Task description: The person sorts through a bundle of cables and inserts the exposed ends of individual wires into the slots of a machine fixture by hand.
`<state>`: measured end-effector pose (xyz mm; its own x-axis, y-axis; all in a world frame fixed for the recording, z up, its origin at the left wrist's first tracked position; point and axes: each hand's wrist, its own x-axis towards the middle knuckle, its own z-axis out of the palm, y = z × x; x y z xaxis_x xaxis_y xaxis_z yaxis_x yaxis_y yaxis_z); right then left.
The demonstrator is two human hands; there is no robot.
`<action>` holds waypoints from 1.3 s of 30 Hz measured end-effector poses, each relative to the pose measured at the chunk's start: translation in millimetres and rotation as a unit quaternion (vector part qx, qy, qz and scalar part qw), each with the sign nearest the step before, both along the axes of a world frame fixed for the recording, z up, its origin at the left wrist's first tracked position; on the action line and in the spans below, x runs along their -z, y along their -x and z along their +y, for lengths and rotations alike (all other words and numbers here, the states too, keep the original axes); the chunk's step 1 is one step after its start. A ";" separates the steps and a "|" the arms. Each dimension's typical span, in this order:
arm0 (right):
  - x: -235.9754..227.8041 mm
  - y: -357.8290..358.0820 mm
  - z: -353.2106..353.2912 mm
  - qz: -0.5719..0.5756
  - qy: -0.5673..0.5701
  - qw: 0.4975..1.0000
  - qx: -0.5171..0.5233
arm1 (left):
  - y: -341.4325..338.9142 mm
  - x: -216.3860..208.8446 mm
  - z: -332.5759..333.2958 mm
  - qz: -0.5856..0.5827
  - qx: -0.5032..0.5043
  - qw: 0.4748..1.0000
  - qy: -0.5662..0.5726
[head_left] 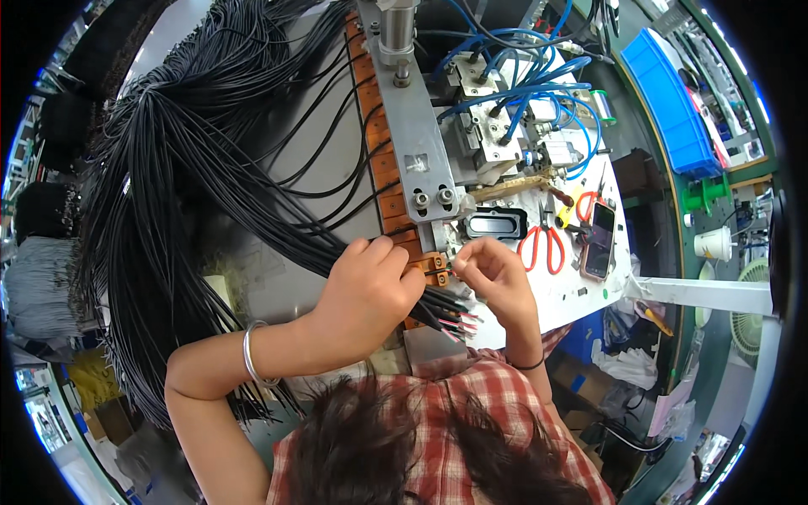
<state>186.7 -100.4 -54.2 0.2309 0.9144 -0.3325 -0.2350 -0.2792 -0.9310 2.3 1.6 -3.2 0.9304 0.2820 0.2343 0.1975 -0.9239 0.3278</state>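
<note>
My left hand (370,282) is closed, its fingers curled around a black cable (433,272) beside an orange fixture block (436,263). The cable crosses the block toward my right hand (497,282). Thumb and forefinger of that hand are pinched together just right of the block; whatever is between them is too small to make out. Below the block lie several stripped cable ends (459,324) with pink and white wires showing. A long row of orange blocks (391,202) runs away from me, with black cables lying across it.
A large bundle of black cables (168,143) hangs at the left. Beyond the grey metal bar (412,126) are pneumatic parts with blue hoses (513,93). Red-handled scissors (543,248), a phone (598,240) and a black-rimmed tray (495,224) lie right; a blue bin (665,101) stands farther off.
</note>
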 end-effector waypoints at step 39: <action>10.6 -2.9 0.9 0.043 -0.011 0.999 -0.026 | -0.1 -6.5 -0.5 0.009 0.004 1.000 0.017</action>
<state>189.6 -99.5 -64.8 0.1548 0.9319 -0.3279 -0.2995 -0.2720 -0.9145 2.4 1.1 3.3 0.9364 0.2825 0.2085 0.1965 -0.9138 0.3554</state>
